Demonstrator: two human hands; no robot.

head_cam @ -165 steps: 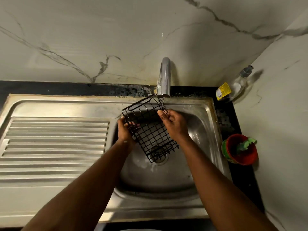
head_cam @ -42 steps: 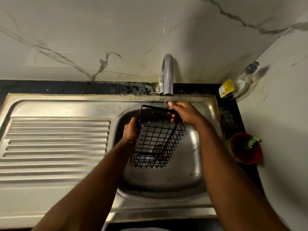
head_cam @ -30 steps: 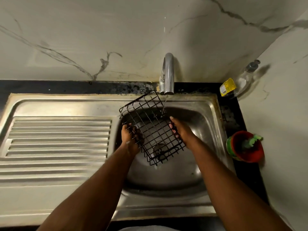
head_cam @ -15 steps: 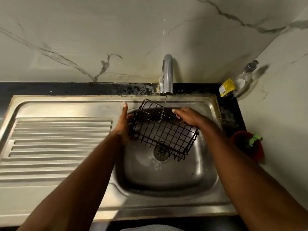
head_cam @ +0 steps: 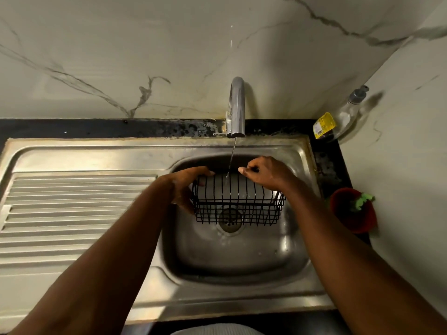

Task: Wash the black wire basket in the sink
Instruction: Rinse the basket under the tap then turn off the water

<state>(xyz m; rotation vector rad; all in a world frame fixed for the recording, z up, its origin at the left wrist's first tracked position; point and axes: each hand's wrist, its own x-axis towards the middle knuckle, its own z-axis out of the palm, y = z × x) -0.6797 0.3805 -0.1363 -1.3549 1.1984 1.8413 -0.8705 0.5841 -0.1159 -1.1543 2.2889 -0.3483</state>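
Observation:
The black wire basket (head_cam: 238, 206) hangs level over the steel sink (head_cam: 300, 257), above the drain (head_cam: 230, 220). My left hand (head_cam: 187, 186) grips its left end, with fingers wrapped over the far rim. My right hand (head_cam: 266, 174) is closed over the far rim towards the right end. A thin stream of water falls from the chrome tap (head_cam: 237, 107) into the basket, between my two hands.
A ribbed steel draining board (head_cam: 72, 213) lies left of the basin. At the right wall stand a clear soap bottle with a yellow label (head_cam: 338, 119) and a red cup holding a green scrubber (head_cam: 353, 211). Marble walls close the back and right.
The basket has been turned from a tilted position to level with its long side facing me. Both hands have shifted along its far rim, and it stays under the water stream.

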